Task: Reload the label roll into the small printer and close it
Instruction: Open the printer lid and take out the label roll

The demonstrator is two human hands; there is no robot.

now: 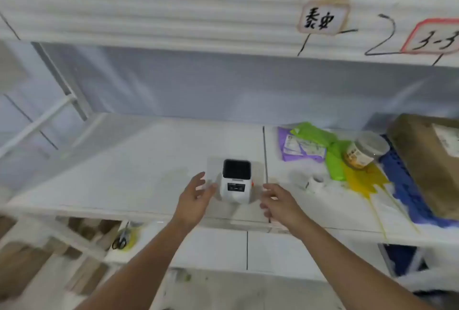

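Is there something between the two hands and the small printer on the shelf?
Nothing visible. The left hand and the right hand flank the printer, both open, with only bare shelf between.

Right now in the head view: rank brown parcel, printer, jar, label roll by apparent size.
1. brown parcel, cropped by the frame edge
2. printer
3. jar, not far behind the printer, though farther back
4. label roll

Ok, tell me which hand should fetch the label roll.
Right. The right hand is open beside the printer, and the label roll lies just to its right on the shelf; the left hand would have to cross over the printer.
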